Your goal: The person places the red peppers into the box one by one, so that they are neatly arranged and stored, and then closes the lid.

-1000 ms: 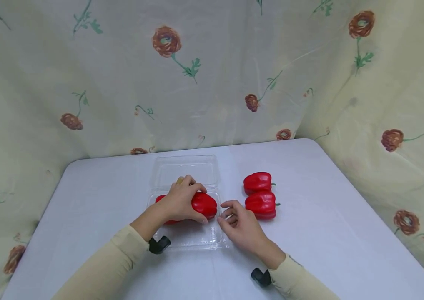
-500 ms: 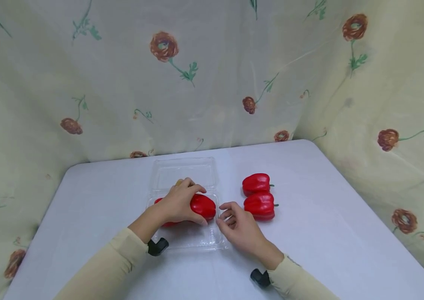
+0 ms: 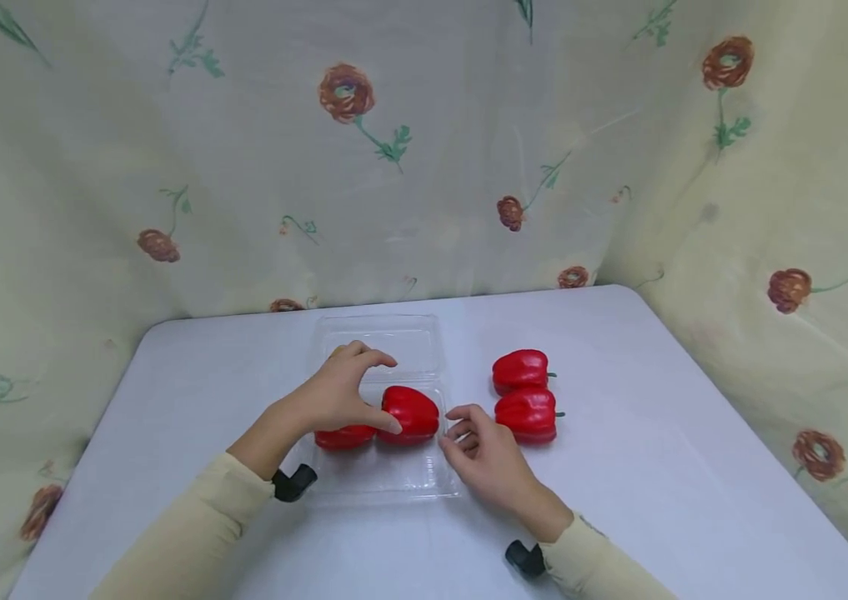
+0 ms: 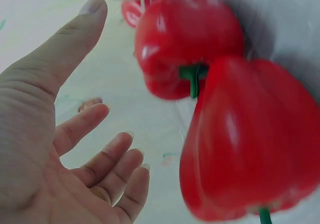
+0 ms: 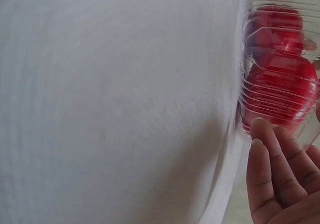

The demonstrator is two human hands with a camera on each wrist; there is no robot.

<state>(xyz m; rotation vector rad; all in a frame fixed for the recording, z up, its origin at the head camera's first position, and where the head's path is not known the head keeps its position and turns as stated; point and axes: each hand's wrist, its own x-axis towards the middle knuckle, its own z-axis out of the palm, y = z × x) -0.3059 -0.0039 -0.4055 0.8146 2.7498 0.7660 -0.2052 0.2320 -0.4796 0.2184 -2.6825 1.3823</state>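
Note:
A transparent plastic clamshell box (image 3: pixel 401 480) lies on the table, its lid (image 3: pixel 412 342) folded back. Two red bell peppers sit side by side in it, the right pepper (image 3: pixel 410 414) in full sight and the left pepper (image 3: pixel 341 437) partly behind my left hand (image 3: pixel 337 396). In the left wrist view, that hand is spread, with a gap between its fingers (image 4: pixel 120 176) and both peppers. My right hand (image 3: pixel 489 462) is at the box's right side, fingers loosely bent. Its fingertips (image 5: pixel 260 129) are right at the ribbed wall in the right wrist view.
Two more red bell peppers, a rear pepper (image 3: pixel 519 371) and a front pepper (image 3: pixel 527 415), lie together just right of the box, behind the right hand. A white cloth covers the table (image 3: pixel 664 467). A flowered curtain (image 3: pixel 454 150) hangs along the back and sides.
My left hand has let go of the right pepper in the box and moved back to the left, its fingers spreading. The right hand stays at the box's edge.

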